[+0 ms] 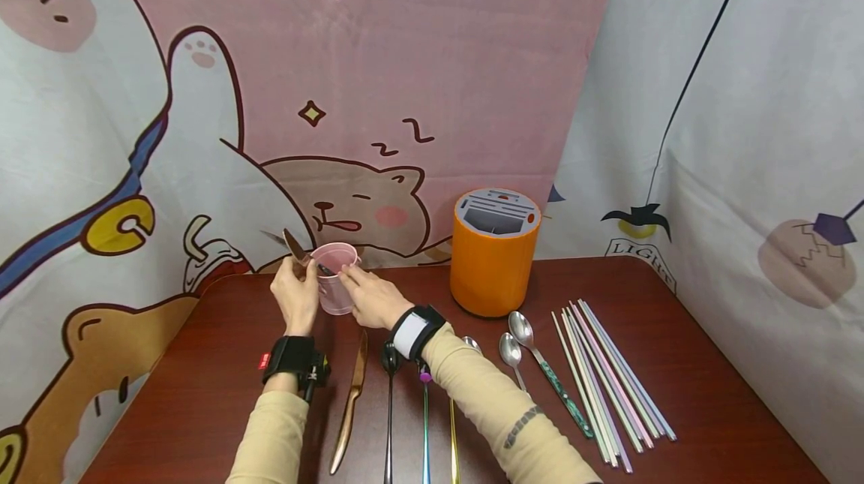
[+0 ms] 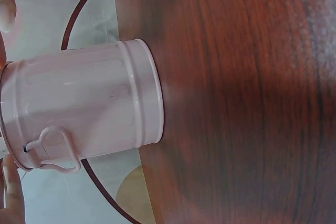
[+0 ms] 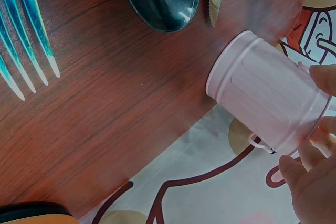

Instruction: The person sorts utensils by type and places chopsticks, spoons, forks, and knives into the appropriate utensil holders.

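Pink cup (image 1: 334, 277) pinched at rim by right hand (image 1: 370, 296), left hand (image 1: 295, 292) gripping knife (image 1: 297, 248) tipped into it, orange holder (image 1: 494, 251) nearby

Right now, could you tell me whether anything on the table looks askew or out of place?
Nothing is spilled or damaged. The one odd item is a knife sticking out tilted from the pink cup, while the other cutlery lies flat in rows on the table.

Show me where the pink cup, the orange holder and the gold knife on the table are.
pink cup (image 1: 334, 283): head view, on its side wall below the rim.
orange holder (image 1: 490, 270): head view, on its orange front wall.
gold knife (image 1: 350, 409): head view, on the middle of its handle.
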`<state>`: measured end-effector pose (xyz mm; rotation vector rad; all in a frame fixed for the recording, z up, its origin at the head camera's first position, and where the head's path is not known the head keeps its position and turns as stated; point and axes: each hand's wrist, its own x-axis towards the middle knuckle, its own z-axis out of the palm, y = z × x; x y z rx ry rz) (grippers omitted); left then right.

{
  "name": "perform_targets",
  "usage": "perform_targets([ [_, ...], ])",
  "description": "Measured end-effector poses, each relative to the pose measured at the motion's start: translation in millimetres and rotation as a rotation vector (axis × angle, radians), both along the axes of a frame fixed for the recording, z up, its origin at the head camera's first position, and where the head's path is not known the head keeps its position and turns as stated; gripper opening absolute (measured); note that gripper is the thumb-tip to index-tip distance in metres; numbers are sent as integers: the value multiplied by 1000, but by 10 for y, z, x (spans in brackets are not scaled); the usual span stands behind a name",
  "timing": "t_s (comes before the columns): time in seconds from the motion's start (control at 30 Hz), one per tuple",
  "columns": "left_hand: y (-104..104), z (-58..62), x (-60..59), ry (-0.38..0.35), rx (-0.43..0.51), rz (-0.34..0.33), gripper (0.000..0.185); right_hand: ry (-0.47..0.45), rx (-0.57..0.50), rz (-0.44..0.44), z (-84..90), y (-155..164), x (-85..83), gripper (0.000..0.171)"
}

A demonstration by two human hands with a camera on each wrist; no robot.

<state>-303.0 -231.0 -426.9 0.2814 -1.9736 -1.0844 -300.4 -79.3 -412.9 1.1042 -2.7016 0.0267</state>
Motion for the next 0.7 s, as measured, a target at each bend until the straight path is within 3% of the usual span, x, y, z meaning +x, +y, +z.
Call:
perform_targets([
  [0.7,-86,14,12,-133,6,-27,26,16,3,1,-13,6,6,69],
])
